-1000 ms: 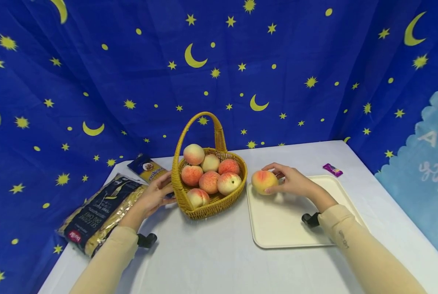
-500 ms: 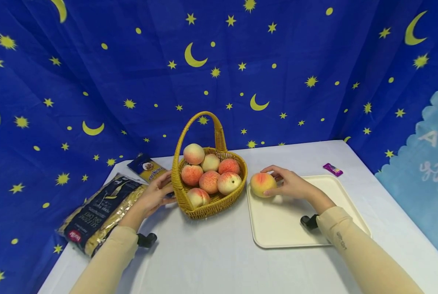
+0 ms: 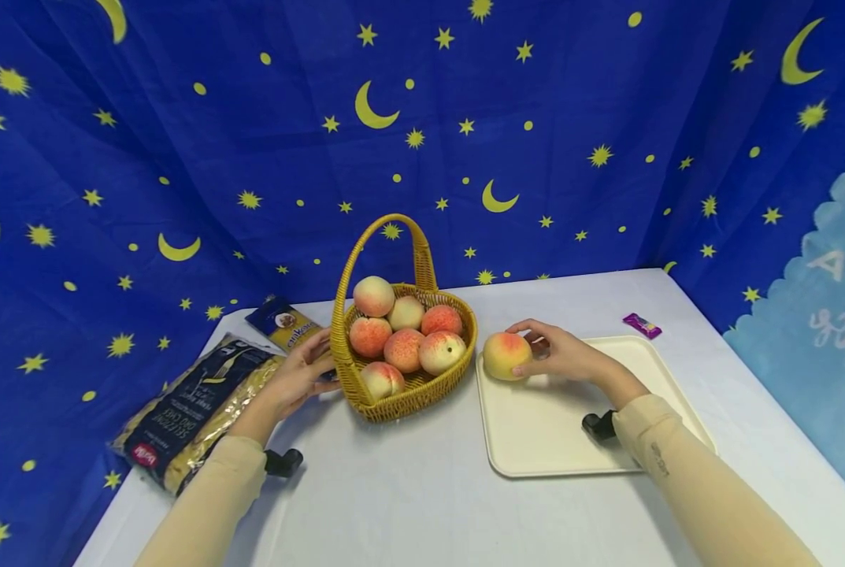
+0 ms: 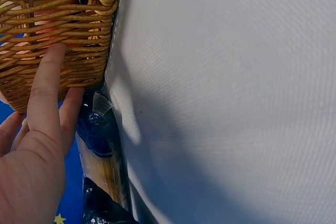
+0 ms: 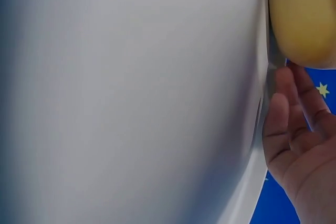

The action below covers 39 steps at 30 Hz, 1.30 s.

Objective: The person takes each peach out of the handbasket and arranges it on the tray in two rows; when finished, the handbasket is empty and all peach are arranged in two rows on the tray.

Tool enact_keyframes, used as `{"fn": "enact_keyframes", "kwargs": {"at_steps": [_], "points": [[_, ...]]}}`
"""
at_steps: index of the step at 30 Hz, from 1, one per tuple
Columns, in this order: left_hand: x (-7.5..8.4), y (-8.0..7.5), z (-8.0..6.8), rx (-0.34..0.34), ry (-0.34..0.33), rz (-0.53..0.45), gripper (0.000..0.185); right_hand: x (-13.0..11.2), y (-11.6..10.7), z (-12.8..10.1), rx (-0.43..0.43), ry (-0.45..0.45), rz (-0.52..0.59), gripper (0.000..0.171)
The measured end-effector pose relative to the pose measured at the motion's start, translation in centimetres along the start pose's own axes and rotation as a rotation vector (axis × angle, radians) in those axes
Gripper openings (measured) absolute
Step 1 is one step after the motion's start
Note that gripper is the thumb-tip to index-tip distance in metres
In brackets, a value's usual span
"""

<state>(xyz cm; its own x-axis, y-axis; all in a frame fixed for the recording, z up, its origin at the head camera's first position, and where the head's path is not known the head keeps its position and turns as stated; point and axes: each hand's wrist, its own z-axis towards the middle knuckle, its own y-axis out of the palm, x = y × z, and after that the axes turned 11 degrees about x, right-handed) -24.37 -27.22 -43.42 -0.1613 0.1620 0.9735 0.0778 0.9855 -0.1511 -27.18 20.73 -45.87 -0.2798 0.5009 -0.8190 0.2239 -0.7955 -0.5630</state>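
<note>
Woven yellow wicker forms the basket (image 3: 408,370), catalogued first in the head view: it stands mid-tabletop (image 3: 408,496) with seven peaches heaped inside. Our left hand (image 3: 302,378) rests against its left wall, fingers nearly straight. To its right lies the cream tray (image 3: 535,441); on the tray's near-left corner sits one loose peach (image 3: 507,356), and our right hand (image 3: 560,352) curls fingers and thumb round its right side. Both forearms, in beige sleeves, reach forward and converge slightly toward the centre, wrists low over the tabletop. Further items: a pasta packet (image 3: 181,413) and a small dark box (image 3: 283,324) at far left, a purple wrapper (image 3: 642,326) beyond the tray.

Left wrist view: the basket (image 4: 58,30) wall fills the upper left; the fingers (image 4: 44,93) of our left hand lie flat and extended on the weave, the packet (image 4: 100,171) just beneath.

Right wrist view: the peach (image 5: 304,17), pale yellow underside showing, rests at the tray (image 5: 265,103) edge; the fingers (image 5: 286,114) of our right hand bend up toward it, contact itself out of frame.

Risk, in our judgement: the peach is round and sits near the tray's rim, so a loosened grip could let it roll onto the tabletop; a firmer push from the left hand could slide or tip the light, top-heavy basket.
</note>
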Motion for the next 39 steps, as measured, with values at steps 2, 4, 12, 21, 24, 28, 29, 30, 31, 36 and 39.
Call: {"fn": "enact_keyframes", "kwargs": {"at_steps": [2,4,12,21,24,28,29,30,31,36,39], "points": [[0.0,0.0,0.0,-0.001,0.001,0.003,0.069,-0.1,0.0,0.0,-0.002,0.007,-0.016,0.066],[0.0,-0.1,0.0,-0.001,0.002,0.006,0.069,-0.2,-0.1,0.1,-0.006,0.007,-0.030,0.068],[-0.1,-0.1,0.1,-0.002,0.004,0.007,0.069,-1.7,-0.8,0.2,-0.050,0.006,-0.073,0.074],[0.0,-0.1,0.3,-0.011,0.001,-0.003,0.072,-5.8,-2.2,3.0,-0.008,-0.090,-0.154,0.067],[-0.1,-0.1,0.3,-0.014,-0.002,-0.008,0.073,-8.0,-1.9,4.3,-0.010,-0.134,-0.157,0.066],[-0.1,-0.2,0.4,-0.009,0.001,-0.007,0.074,-11.1,-0.7,6.6,-0.051,-0.176,-0.140,0.066],[-0.1,-0.2,0.4,-0.006,0.001,-0.008,0.074,-11.8,-0.2,7.1,-0.067,-0.180,-0.134,0.067],[-0.1,-0.3,0.4,-0.006,0.004,-0.007,0.073,-12.5,0.2,7.7,-0.084,-0.183,-0.131,0.068],[-0.1,-0.3,0.4,-0.006,0.005,-0.008,0.073,-13.1,0.7,8.2,-0.102,-0.183,-0.124,0.069],[-0.3,-0.3,0.4,-0.019,0.011,-0.026,0.074,-15.4,3.1,10.9,-0.150,-0.189,-0.135,0.069],[-0.4,-0.3,0.3,-0.022,0.010,-0.033,0.074,-16.5,4.5,12.3,-0.151,-0.196,-0.153,0.068]]}}
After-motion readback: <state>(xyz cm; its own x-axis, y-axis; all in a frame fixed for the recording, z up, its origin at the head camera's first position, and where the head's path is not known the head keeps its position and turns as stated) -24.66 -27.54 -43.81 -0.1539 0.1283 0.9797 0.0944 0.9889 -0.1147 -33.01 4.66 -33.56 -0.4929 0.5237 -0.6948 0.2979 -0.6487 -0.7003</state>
